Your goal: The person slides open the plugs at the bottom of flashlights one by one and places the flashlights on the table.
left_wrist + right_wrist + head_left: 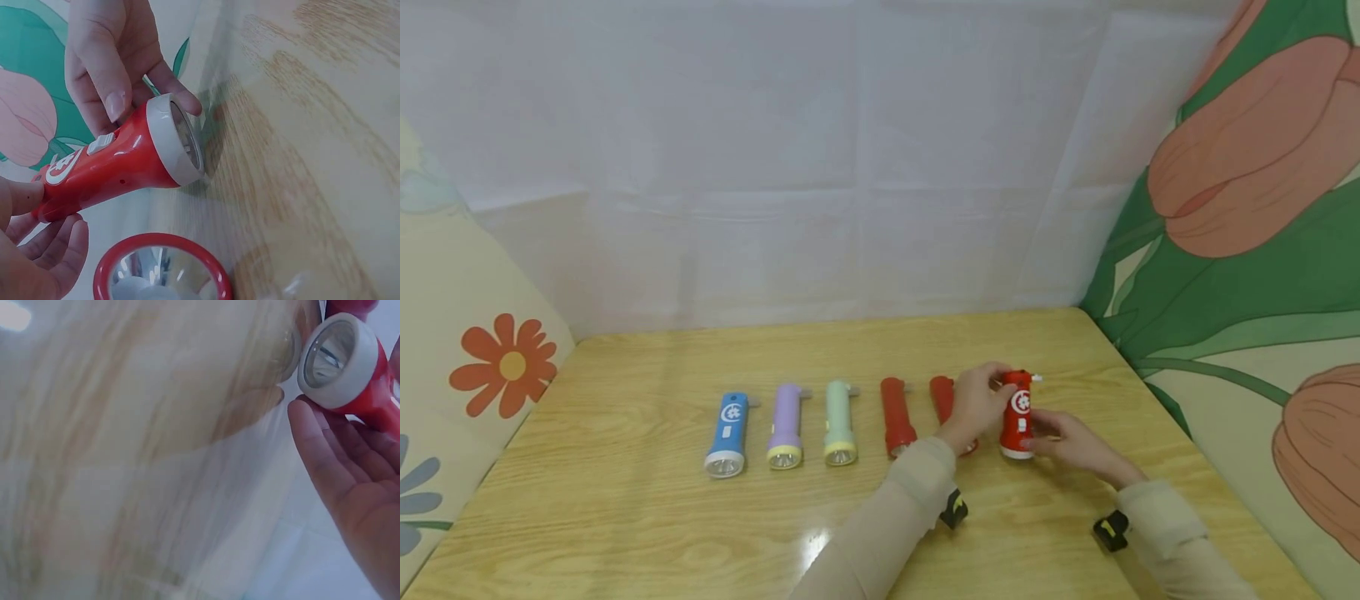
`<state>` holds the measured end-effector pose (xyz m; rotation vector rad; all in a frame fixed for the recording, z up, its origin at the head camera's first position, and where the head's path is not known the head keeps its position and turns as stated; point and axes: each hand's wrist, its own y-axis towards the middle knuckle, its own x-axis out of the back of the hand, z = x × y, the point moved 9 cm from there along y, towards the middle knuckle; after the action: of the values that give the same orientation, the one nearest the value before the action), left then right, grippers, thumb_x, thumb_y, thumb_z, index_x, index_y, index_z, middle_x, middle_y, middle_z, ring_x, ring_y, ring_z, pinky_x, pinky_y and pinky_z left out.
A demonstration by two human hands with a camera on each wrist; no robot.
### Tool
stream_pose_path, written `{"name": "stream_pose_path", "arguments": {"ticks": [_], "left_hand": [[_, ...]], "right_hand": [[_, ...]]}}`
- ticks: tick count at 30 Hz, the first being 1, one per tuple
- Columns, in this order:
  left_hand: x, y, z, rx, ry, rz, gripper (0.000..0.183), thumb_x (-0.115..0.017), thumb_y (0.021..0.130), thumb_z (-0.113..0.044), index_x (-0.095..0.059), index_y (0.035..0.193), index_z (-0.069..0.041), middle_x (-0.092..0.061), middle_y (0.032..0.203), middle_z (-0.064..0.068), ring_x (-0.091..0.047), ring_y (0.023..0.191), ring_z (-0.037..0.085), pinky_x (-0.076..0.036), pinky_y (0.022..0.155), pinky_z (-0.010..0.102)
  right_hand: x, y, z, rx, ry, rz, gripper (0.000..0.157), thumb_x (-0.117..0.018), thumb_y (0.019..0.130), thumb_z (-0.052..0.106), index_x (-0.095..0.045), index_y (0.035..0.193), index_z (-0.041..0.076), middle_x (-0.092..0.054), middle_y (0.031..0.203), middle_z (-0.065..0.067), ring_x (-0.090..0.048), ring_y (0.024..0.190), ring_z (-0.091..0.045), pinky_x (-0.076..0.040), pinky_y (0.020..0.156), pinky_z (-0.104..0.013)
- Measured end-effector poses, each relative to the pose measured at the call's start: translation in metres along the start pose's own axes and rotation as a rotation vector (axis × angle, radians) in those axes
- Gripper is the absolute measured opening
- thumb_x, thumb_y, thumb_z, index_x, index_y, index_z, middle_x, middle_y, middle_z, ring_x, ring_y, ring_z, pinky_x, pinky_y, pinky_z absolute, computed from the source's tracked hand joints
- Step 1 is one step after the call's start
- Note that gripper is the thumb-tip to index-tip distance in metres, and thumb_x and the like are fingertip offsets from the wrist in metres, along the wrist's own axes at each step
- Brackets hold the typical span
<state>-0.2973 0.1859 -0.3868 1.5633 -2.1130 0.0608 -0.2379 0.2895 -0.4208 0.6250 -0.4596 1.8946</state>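
My left hand (pixel 976 404) pinches the tail end of a red flashlight (pixel 1018 412) with a white head ring, a white emblem and a white switch. In the left wrist view, the flashlight (pixel 119 156) points its lens over the wood tabletop. My right hand (pixel 1070 442) is at the lens end on the right, fingers mostly straight. The right wrist view shows those fingers extended beside and under the head of the flashlight (pixel 369 387); firm contact is unclear. Another red flashlight (pixel 942 396) lies just left, partly covered by my left hand.
Farther left along the row on the wooden table (pixel 647 533) lie a red flashlight (pixel 896 412), a mint-green flashlight (pixel 839 421), a purple flashlight (pixel 786 421) and a blue flashlight (pixel 727 433). A white cloth (pixel 820 167) hangs behind; a flower-patterned panel (pixel 1240 333) borders the right side.
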Motion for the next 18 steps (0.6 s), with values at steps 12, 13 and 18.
{"name": "stream_pose_path", "arguments": {"ticks": [12,13,18], "left_hand": [[0.0029,0.0020,0.0052,0.029,-0.038,-0.043,0.021,-0.066,0.083,-0.007,-0.066,0.104,-0.003,-0.067,0.089,0.004,-0.056,0.071,0.006,-0.044,0.059,0.014],[0.0035,0.0020,0.0053,0.023,-0.038,-0.049,0.022,-0.067,0.083,-0.007,-0.066,0.104,-0.003,-0.067,0.089,0.005,-0.057,0.070,0.007,-0.044,0.058,0.014],[0.0038,0.0021,0.0085,0.021,-0.049,-0.061,0.023,-0.067,0.083,-0.007,-0.065,0.105,-0.002,-0.067,0.088,0.006,-0.057,0.069,0.007,-0.045,0.057,0.013]], "right_hand": [[-0.0044,-0.0017,0.0038,-0.054,-0.118,-0.074,0.068,-0.077,0.073,0.014,-0.042,0.124,-0.015,-0.059,0.107,-0.022,-0.057,0.095,-0.034,-0.052,0.074,-0.035],[-0.0043,-0.0017,0.0037,-0.058,-0.125,-0.084,0.067,-0.076,0.074,0.015,-0.043,0.123,-0.015,-0.059,0.107,-0.022,-0.057,0.095,-0.033,-0.052,0.074,-0.037],[-0.0051,-0.0021,0.0031,-0.067,-0.130,-0.100,0.061,-0.075,0.075,0.015,-0.046,0.120,-0.014,-0.060,0.106,-0.021,-0.058,0.094,-0.032,-0.051,0.076,-0.040]]}}
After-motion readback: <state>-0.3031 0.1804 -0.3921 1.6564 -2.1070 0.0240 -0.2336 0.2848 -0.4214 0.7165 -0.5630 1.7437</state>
